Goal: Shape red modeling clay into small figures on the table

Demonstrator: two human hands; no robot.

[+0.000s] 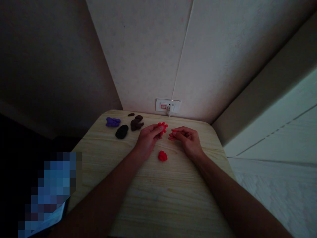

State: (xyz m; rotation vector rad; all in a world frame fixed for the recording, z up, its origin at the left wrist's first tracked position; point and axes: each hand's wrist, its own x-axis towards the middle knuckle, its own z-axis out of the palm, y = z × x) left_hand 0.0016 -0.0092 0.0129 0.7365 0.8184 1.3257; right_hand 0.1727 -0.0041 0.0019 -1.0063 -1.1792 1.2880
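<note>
Between the thumb and fingers of my left hand (147,138) is a red modelling clay piece (162,127) with small rounded knobs around its edge. To its right, my right hand (187,138) pinches a small bit of red clay (174,130) between thumb and fingertips. The two hands are apart, just above the wooden table. A loose lump of red clay (162,156) lies on the tabletop between my forearms, touched by neither hand.
On the table's (158,198) far left lie purple clay (113,122), black clay (122,131) and several brown clay pieces (136,124). A wall socket (168,105) with a plugged-in cord is behind the table. A lit, pixelated screen (54,188) stands at lower left.
</note>
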